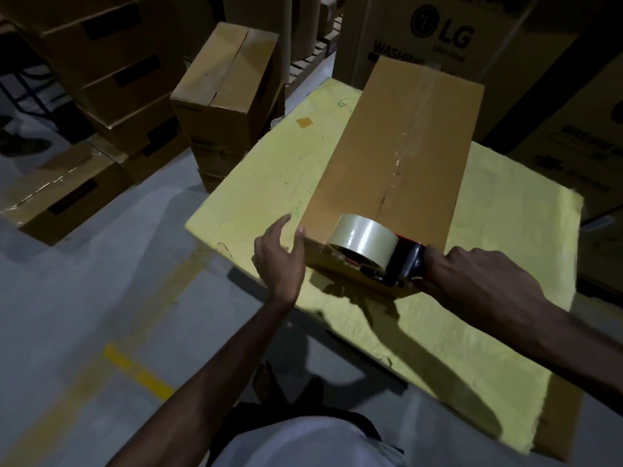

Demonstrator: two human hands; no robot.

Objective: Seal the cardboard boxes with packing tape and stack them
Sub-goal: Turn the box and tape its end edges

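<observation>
Several stacked cartons (229, 96) crowd the floor (101, 298) beside the yellow-covered table (499, 264).

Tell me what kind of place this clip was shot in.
Most likely a warehouse or stockroom: stacked cardboard boxes on a grey floor with yellow line markings, large LG washing-machine cartons behind, and a yellow-covered packing table.

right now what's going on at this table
A person is sealing a cardboard box on the yellow-covered table. The right hand grips the tape dispenser at the box's near end; clear tape already runs along the top seam. The open left hand steadies the near left corner. More boxes stand on the floor behind.
</observation>
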